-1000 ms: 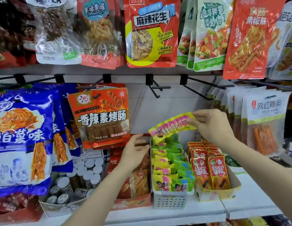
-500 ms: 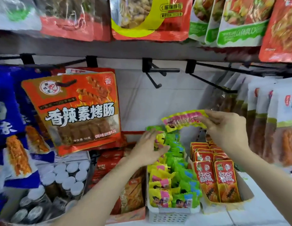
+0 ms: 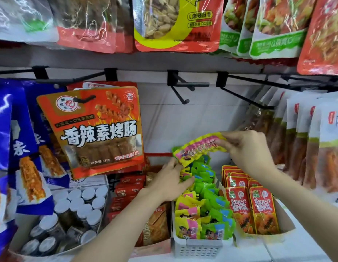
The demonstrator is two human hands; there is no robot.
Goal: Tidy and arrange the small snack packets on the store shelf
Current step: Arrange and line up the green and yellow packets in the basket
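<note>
right hand has a yellow-and-pink snack packet pinched by its right end, fingers and thumb clamped on the wrapper, holding it in the air just above the back of the white basket. left hand reaches into that basket, fingers straight and a little spread, pressing on the green and yellow packets at the rear. i'd call this mid-job: the front rows in the basket stand fairly neat, the back ones look jumbled, and the held packet is not yet placed. room is tight here. the red papaya packets in their cardboard tray sit just beside the basket on the right, the orange sausage bag hangs near on the left, and a bare black hook juts out overhead. best open space, i reckon, is the gap straight above the basket's rear.
</note>
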